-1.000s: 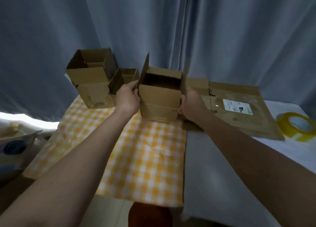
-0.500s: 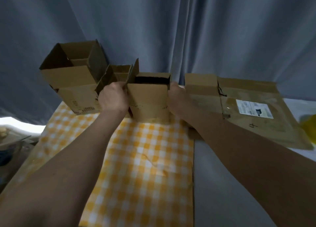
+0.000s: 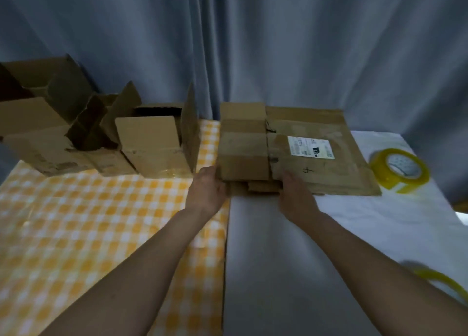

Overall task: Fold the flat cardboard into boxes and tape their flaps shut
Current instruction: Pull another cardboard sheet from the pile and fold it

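Both hands are out at the near edge of the flat cardboard stack: our left hand touches the near left corner of the small folded blank, fingers curled at its edge, and our right hand lies at the near right corner. Whether either hand has truly clamped on the board we cannot tell, because the fingertips are hidden under or against the edge.

Working down by size, the checked yellow cloth covers the left of the table and a white sheet the right. Three opened boxes stand in a row at the back left, the nearest box upright with its top flaps raised. Under the small blank lies a larger flat sheet bearing a white label. A yellow tape roll sits just beside that sheet, well apart from both hands.

We judge the step to be lifting the next blank. To do it well, we should pinch only the top piece at both near corners, slide it toward us clear of the sheet below, then press opposite edges inward so it squares up. Keep the tape within reach.
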`<action>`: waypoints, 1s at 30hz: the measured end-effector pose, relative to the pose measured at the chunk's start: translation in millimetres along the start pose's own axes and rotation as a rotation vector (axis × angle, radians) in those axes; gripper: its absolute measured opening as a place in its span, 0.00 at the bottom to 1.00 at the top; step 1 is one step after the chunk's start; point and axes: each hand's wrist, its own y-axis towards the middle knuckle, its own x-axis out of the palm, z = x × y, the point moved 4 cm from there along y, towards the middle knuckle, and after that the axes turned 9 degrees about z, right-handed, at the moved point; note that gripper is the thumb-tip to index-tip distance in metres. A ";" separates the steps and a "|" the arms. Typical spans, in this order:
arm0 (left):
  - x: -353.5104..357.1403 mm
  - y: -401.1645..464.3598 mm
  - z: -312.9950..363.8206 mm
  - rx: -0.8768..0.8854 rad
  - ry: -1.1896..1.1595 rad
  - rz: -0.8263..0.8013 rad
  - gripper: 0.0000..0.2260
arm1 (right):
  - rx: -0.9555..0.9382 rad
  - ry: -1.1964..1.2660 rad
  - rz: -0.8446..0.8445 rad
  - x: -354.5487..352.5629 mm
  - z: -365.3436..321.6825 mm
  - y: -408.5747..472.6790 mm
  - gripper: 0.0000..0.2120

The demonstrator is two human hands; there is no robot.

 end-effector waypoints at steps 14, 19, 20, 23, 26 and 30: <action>57.0 45.3 6.1 -0.804 -0.184 0.185 0.20 | -0.043 -0.256 -0.012 0.7 98.7 36.9 0.29; 64.9 31.5 7.5 -0.961 -1.110 0.204 0.04 | -0.015 -0.234 -0.038 -1.1 95.9 33.3 0.31; 63.9 27.5 13.6 -0.955 -1.253 0.163 0.04 | -0.009 -0.229 -0.049 -3.0 94.6 30.9 0.32; 49.2 17.7 33.2 -0.904 -1.400 0.117 0.07 | 0.029 -0.208 -0.037 -19.4 88.0 22.8 0.36; 16.6 9.1 52.9 -0.809 -1.455 0.128 0.13 | -0.017 -0.205 0.101 -55.0 76.8 13.0 0.34; -37.7 -3.8 68.5 -0.739 -1.449 0.165 0.13 | -0.214 -0.215 0.294 -110.3 57.1 -11.9 0.28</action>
